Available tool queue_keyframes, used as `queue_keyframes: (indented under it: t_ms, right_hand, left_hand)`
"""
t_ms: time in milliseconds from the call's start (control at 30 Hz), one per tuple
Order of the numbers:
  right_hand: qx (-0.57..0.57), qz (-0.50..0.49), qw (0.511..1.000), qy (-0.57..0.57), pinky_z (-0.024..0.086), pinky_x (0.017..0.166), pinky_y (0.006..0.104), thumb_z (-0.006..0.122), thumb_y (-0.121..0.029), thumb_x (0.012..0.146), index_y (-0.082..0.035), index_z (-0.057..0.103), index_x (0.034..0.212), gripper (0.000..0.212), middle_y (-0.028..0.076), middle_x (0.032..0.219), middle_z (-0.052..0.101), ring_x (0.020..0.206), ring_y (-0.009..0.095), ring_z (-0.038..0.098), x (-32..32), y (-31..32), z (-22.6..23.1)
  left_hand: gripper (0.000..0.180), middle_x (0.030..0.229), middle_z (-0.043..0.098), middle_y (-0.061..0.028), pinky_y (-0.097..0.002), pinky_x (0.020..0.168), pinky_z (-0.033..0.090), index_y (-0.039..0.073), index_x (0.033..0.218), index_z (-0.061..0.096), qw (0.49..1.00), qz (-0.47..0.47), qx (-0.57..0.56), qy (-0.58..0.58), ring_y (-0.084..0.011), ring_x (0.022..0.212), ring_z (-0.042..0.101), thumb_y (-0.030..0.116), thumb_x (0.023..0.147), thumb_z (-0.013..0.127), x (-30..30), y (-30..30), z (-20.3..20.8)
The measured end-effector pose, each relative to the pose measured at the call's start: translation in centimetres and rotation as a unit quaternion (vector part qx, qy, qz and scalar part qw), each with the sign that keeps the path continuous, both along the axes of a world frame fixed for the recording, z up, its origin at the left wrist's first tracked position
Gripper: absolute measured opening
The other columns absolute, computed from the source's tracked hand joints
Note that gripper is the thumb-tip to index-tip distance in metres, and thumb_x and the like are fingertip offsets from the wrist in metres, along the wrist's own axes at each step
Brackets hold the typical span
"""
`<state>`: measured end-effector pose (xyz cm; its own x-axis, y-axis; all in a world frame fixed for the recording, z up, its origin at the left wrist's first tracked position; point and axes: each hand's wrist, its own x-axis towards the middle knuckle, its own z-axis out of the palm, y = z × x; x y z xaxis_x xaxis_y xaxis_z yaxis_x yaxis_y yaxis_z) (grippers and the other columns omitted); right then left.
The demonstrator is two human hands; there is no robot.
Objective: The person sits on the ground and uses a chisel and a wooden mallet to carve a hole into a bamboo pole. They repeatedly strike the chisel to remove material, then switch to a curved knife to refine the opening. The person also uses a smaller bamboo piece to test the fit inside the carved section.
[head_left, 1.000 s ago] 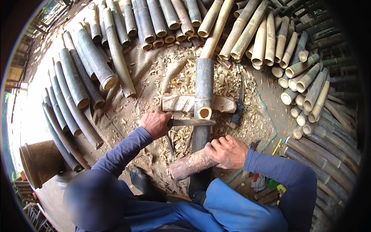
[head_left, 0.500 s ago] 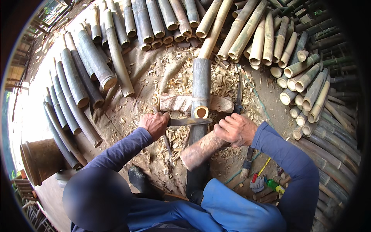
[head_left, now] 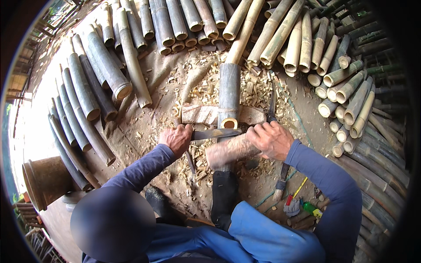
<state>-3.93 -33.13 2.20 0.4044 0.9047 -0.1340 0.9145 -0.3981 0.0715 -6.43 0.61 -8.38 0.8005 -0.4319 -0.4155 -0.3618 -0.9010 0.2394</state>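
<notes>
A grey-green bamboo culm point(head_left: 229, 90) lies pointing away from me, its cut end resting on a wooden block point(head_left: 199, 114). A flat knife blade point(head_left: 215, 133) lies crosswise just below that cut end. My left hand point(head_left: 176, 139) grips the knife's handle at its left end. My right hand point(head_left: 271, 139) is closed on a short wooden club point(head_left: 228, 151), which is motion-blurred and sits just below the blade. A dark trouser leg point(head_left: 224, 193) stretches toward the culm under the club.
Stacked bamboo culms ring the work spot at left point(head_left: 96, 83), top point(head_left: 184, 17) and right point(head_left: 351, 96). Wood chips point(head_left: 258, 87) cover the ground. A brown pot point(head_left: 44, 179) stands at lower left. A brush point(head_left: 280, 184) and small hand tools point(head_left: 302, 206) lie at lower right.
My right hand has moved the wooden club up from near my lap toward the blade. The left hand and knife have stayed at the culm's end.
</notes>
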Motion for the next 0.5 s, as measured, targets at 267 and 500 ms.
queue_keyframes:
  t_ms: [267,500]
  right_hand:
    - [-0.022,-0.106,0.994,0.029,0.045,0.061,0.0355,0.088,-0.04,0.064,-0.004,0.054,0.111,0.068,0.008,0.085,0.057,0.073,0.022,0.061,-0.3,0.1,0.4]
    - [0.181,-0.327,0.893,0.251,0.058,0.071,0.0427,0.087,-0.033,0.068,-0.002,0.049,0.115,0.068,0.02,0.094,0.065,0.082,0.038,0.069,-9.9,-0.7,-0.6]
  left_hand:
    - [0.017,0.07,0.065,-0.0125,-0.0388,0.051,0.05,0.002,0.087,0.062,0.985,0.006,-0.147,0.088,-0.0223,0.059,0.064,0.019,0.093,0.061,2.9,0.7,-1.3]
    - [0.024,0.082,0.071,-0.0171,-0.0428,0.065,0.055,0.005,0.095,0.071,0.876,0.388,-0.278,-0.075,-0.0288,0.068,0.068,0.029,0.089,0.07,8.0,2.3,-1.2]
